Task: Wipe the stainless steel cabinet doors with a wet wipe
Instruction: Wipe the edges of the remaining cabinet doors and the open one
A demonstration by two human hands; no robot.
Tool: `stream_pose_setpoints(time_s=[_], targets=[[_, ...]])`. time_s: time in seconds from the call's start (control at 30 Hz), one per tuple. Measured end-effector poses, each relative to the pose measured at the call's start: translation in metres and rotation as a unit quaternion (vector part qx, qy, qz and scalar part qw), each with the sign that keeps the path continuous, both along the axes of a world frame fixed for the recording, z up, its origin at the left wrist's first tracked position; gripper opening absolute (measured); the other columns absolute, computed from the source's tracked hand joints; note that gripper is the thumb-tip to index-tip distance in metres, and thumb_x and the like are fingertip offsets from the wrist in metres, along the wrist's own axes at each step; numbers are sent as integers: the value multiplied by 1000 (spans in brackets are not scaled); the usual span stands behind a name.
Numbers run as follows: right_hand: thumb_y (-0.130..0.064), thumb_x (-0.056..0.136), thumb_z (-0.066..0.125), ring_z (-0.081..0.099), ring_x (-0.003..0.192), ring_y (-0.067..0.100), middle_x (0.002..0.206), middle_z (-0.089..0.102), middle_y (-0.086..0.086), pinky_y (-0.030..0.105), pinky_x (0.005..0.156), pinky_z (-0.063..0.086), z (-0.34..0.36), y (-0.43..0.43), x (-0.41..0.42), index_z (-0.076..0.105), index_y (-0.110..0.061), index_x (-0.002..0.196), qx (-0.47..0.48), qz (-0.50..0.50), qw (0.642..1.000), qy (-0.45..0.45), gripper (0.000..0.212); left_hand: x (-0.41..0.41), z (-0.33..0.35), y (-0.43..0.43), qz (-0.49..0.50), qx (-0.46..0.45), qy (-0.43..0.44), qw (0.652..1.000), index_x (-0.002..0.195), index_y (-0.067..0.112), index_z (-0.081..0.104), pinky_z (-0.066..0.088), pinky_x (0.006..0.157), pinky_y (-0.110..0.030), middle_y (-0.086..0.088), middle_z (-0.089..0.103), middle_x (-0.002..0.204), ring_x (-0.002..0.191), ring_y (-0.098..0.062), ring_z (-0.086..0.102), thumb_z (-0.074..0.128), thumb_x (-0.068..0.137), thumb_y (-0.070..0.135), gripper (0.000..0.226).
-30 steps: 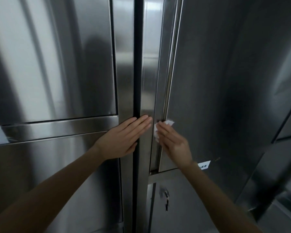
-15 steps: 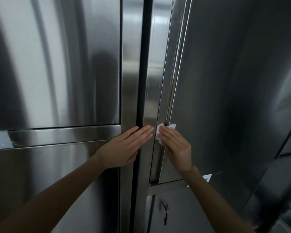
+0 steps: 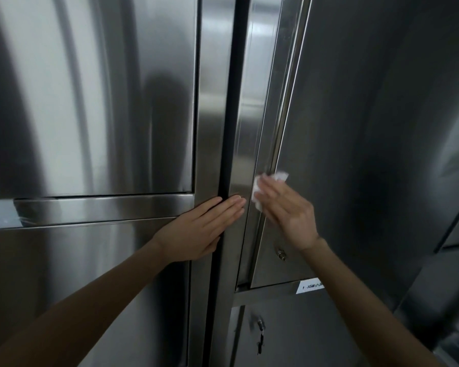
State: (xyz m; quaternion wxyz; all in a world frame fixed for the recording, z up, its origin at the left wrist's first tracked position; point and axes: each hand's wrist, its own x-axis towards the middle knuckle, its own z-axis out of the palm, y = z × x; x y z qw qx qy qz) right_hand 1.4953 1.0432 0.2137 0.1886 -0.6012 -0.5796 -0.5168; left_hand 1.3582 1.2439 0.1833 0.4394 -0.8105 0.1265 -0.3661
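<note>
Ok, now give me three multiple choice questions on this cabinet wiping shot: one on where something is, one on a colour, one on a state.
1. Where is the wet wipe?
A. on the floor
B. under the right hand at the edge of the right door
C. draped over a forearm

2. What colour is the wipe?
A. blue
B. yellow
C. white

3. How is the left hand?
A. flat on the steel, fingers straight
B. gripping a handle
C. hanging free

Answers:
1 B, the right hand presses it on the door edge.
2 C, it shows white above the hand.
3 A, the hand lies across the dark gap between the cabinets.
</note>
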Motion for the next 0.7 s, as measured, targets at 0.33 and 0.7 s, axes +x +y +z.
stream_pose_setpoints(time_s=[0.33,0.7], targets=[[7,80,71,52,122,24,128,57,17,41,97,48,-39,-4,-6,65,1,115,-44,-10,998,45,36,1,1,0,-10,5,-5,1000,152,-3,14,6,121,-43,-21,11,159,148,-29,11,46,90,36,80],[-2,88,63,58,115,27,120,63,15,40,97,49,82,13,-4,70,0,107,72,-12,997,15,20,-2,3,-2,-6,-15,13,1000,153,-3,10,0,122,-43,-21,0,160,149,-29,2,48,89,36,84]])
